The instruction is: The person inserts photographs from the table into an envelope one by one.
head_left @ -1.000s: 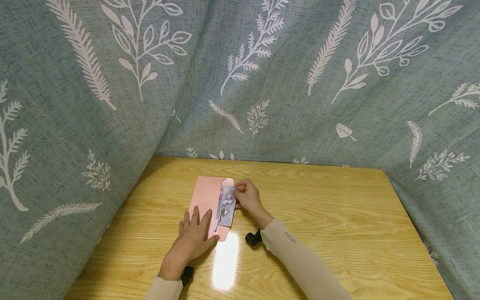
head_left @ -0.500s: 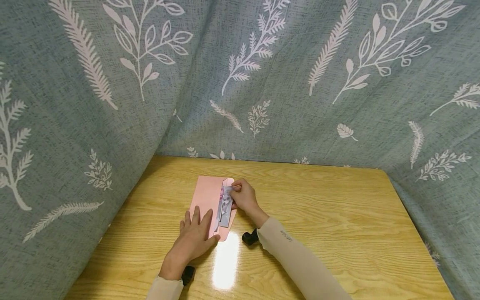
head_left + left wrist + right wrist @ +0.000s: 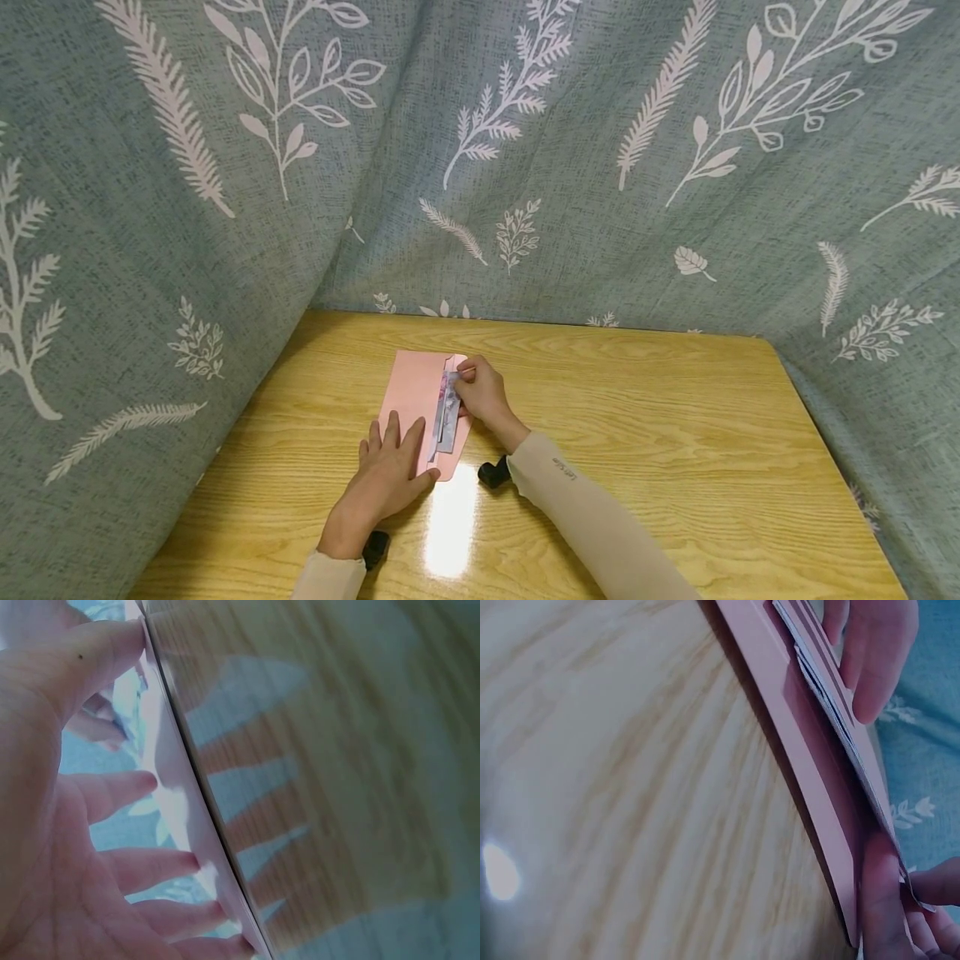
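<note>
A pink envelope (image 3: pixel 412 379) lies on the wooden table with its flap side toward the right. Grey-violet printed cards (image 3: pixel 448 421) stick out of its mouth, their left part hidden inside. My right hand (image 3: pixel 485 392) pinches the upper right edge of the cards between thumb and fingers. The right wrist view shows the thin card edges (image 3: pixel 832 712) above the pink flap (image 3: pixel 802 780), with the right fingers (image 3: pixel 885 892) at their lower end. Spread and straight, my left hand (image 3: pixel 390 471) rests on the envelope's lower part; its fingertips touch the paper in the left wrist view.
The wooden table (image 3: pixel 637 433) extends to the right and front. A grey-green curtain with white leaf patterns (image 3: pixel 562 250) hangs behind and at both sides. A black wrist camera (image 3: pixel 492 473) sits under the right sleeve, another (image 3: pixel 376 548) by the left wrist.
My right hand has moved left, sliding the cards deeper into the envelope, so a narrower strip shows. The left hand has stayed in place on the envelope.
</note>
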{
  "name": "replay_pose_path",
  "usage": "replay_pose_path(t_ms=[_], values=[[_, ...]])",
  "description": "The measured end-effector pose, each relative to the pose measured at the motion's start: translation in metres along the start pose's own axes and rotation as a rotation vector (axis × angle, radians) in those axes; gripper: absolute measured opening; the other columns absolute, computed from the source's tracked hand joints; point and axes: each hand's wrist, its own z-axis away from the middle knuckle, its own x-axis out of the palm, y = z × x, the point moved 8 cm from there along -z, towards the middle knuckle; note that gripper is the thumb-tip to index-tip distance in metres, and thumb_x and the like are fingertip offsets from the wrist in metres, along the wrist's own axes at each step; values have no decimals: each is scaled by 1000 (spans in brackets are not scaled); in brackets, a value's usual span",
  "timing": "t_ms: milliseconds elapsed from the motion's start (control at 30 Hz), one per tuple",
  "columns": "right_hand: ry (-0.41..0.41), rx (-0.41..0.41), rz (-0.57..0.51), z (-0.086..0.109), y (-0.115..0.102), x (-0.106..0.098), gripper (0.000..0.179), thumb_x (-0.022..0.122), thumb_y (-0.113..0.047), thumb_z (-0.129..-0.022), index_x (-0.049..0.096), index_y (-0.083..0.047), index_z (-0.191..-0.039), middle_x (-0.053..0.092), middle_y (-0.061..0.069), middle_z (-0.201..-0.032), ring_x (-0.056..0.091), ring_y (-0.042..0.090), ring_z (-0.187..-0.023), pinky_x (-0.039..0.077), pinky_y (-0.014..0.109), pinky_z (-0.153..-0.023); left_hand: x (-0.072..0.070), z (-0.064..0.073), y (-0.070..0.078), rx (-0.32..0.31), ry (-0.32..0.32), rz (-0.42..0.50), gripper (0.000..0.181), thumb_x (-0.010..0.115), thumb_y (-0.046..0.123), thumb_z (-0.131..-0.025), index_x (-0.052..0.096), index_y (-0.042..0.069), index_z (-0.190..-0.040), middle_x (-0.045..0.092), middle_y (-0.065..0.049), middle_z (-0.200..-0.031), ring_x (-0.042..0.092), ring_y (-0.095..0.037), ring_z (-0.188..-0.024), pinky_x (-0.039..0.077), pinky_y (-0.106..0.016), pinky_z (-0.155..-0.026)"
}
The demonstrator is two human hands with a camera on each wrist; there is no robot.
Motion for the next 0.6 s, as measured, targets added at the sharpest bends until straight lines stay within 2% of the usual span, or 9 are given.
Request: replay_pose_path(t_ms=[133,267,433,600], values=[[-8,-19,60,2,-2,-2,21,64,3,-90,61,2,-111,66,14,-95,61,13,-56,54,28,-45,0,0,0,6,11,-8,82,71,42,-93,33,9,-157,13,-38,-157,6,-63,-140,15,-76,-106],[-7,-10,68,5,0,-8,21,65,1,-92,61,2,-113,66,13,-97,63,14,-57,55,27,-48,1,-1,0,6,12,-16,82,71,43,-93,33,9,-157,13,-38,-157,6,-63,-140,15,-76,-106],[-21,15,-20,14,4,-14,22,62,3,-93,60,5,-115,66,13,-93,67,19,-59,57,30,-52,1,-2,0,4,19,-4,82,71,42,-92,34,8,-156,14,-39,-156,6,-63,-140,14,-77,-105],[-67,42,-125,28,9,-12,24,61,4,-95,58,7,-118,66,15,-93,69,22,-69,59,33,-58,1,-2,0,2,22,-8,82,72,42,-92,34,8,-157,14,-39,-156,7,-64,-139,15,-77,-106]])
